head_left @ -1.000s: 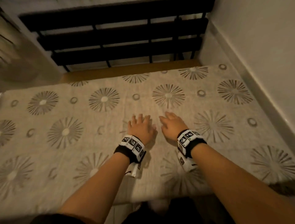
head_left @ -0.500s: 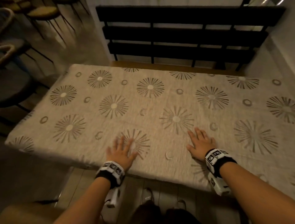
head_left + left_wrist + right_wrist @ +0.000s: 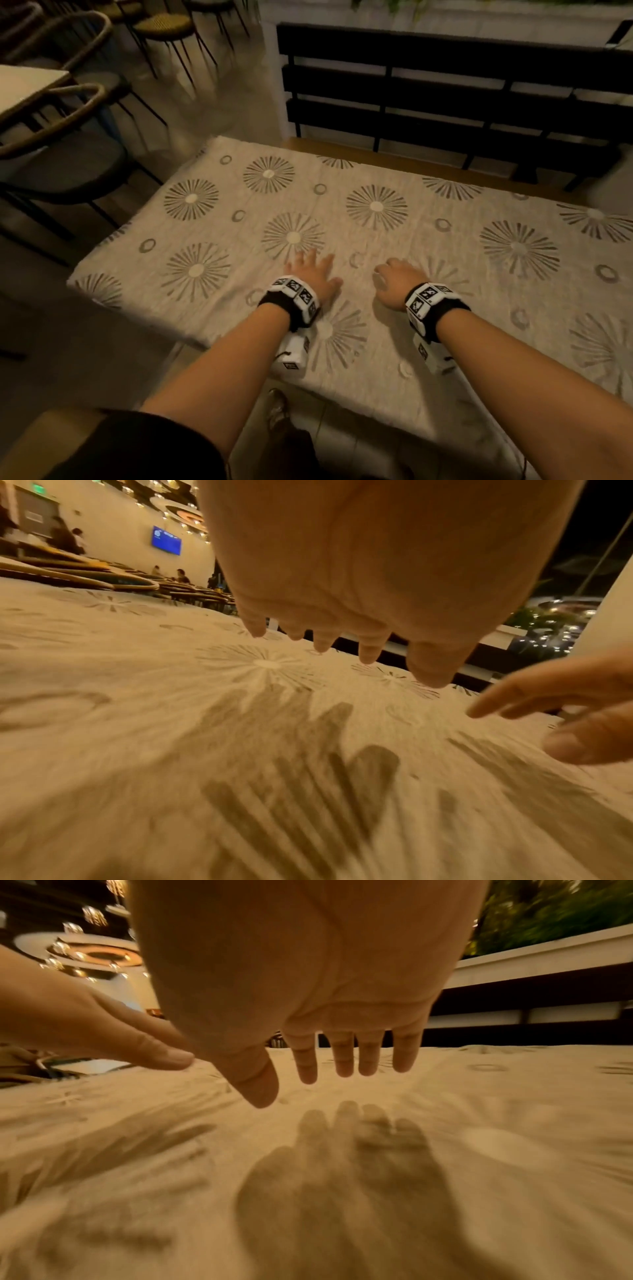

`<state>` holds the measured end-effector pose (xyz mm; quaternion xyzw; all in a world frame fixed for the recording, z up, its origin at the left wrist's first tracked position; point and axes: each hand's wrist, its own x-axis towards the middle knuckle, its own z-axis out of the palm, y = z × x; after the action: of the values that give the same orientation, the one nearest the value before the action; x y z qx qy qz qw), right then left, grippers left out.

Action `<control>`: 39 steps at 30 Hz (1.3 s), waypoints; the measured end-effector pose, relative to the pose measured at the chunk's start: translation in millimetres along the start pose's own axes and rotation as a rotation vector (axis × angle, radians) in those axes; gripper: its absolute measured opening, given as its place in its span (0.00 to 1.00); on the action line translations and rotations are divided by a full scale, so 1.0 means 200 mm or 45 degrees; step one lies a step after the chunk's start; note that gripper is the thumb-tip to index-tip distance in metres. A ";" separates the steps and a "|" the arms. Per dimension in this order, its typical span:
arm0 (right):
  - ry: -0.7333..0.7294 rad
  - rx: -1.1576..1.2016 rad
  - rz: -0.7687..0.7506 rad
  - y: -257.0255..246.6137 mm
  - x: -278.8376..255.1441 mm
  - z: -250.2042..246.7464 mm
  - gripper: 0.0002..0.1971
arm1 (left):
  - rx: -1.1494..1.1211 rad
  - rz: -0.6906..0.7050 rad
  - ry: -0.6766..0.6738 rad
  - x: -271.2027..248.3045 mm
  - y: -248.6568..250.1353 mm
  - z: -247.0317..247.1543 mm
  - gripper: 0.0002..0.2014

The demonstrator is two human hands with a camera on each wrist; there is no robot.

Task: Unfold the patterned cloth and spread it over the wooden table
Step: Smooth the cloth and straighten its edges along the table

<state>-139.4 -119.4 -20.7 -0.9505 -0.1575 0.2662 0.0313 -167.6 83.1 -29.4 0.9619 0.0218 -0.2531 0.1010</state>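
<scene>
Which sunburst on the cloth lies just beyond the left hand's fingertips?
The sunburst directly ahead of the left hand, in the patterned cloth's middle row; the other sunbursts lie farther off to the sides or behind the wrist.

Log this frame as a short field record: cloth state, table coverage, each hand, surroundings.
cloth: patterned cloth unfolded, lying flat
table: wooden table covered except a bare strip along the far edge
left hand: left hand open, fingers spread, just above the cloth
right hand: right hand open, just above the cloth
surroundings: black slatted railing behind; chairs at left
</scene>
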 end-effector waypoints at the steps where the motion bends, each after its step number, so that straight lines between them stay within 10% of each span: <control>1: 0.008 0.005 -0.020 -0.07 0.06 -0.02 0.30 | 0.018 0.007 0.004 0.04 -0.04 -0.02 0.34; 15: -0.074 0.109 -0.090 -1.00 0.91 -0.20 0.34 | 0.073 -0.048 -0.155 0.38 -1.23 -0.27 0.30; 22: -0.126 -0.027 0.006 -1.10 1.04 -0.27 0.28 | -0.184 -0.566 -0.132 0.17 -1.96 -0.35 0.32; 26: -0.143 -0.080 0.035 -1.12 1.05 -0.29 0.26 | -0.218 -0.889 0.002 0.10 -2.11 -0.38 0.34; 31: -0.210 -0.182 0.078 -1.20 1.08 -0.35 0.25 | -0.187 -0.456 0.004 0.24 -1.91 -0.34 0.33; 39: -0.159 -0.494 -0.098 -1.51 1.20 -0.46 0.13 | -0.393 -0.871 0.081 0.13 -2.35 -0.35 0.38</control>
<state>17.4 244.4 -18.2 -0.9136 -0.2436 0.2878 -0.1519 -155.2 557.3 -68.4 0.8799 0.3827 -0.2359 0.1537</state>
